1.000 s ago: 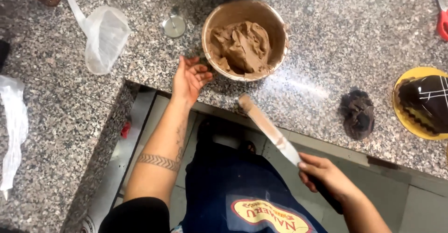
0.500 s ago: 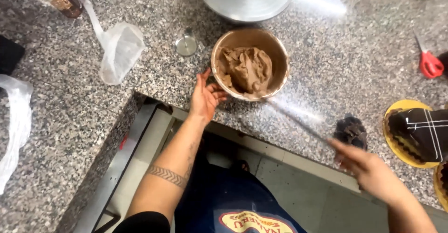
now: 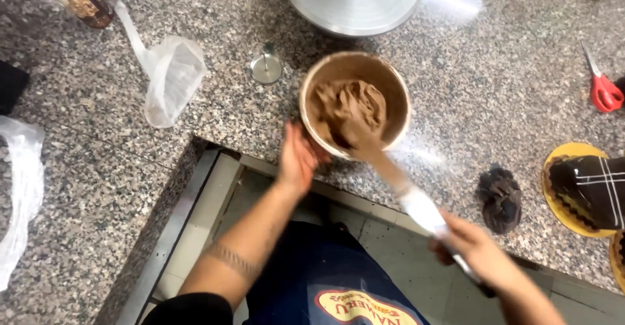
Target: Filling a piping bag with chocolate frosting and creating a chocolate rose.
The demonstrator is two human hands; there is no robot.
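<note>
Both hands work at a round bowl [image 3: 397, 90] of brown chocolate cream [image 3: 348, 113] near the edge of the granite counter [image 3: 495, 64]. Left hand [image 3: 298, 159] lies open, palm against the bowl's near-left wall. Right hand [image 3: 478, 253] grips the handle of a long palette knife [image 3: 407, 191], blurred, its tip sunk in the cream. A dark lump [image 3: 500, 198] sits just right.

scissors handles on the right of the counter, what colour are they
Red, seen in the head view: the scissors lie on the speckled granite counter, near its right edge.
</note>
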